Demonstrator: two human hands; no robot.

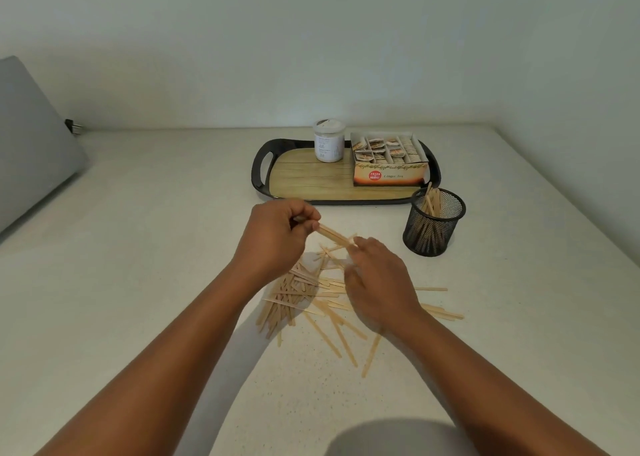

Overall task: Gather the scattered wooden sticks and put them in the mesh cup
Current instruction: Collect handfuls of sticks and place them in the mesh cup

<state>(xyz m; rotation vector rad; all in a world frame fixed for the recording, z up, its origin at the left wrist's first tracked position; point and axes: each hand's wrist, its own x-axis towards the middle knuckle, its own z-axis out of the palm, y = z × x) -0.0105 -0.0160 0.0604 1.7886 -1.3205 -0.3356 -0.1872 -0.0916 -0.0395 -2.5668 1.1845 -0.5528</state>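
Left hand (277, 237) fingers curled, pinching a small bundle of pale flat wooden sticks (334, 236) at one end. Right hand (375, 279) fingers loosely bent, touching the bundle's far tip; grip unclear. Loose sticks (298, 296) lie scattered beneath both palms. Black wire-mesh cup (434, 227), partly filled, stands beyond the right fingertips. Risk: a one-ended pinch lets sticks fan and drop.

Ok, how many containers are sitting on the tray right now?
2. A jar stands at the back middle of the tray, and an open tea box sits to its right. The mesh cup is off the tray, on the counter. Nothing seems hidden.
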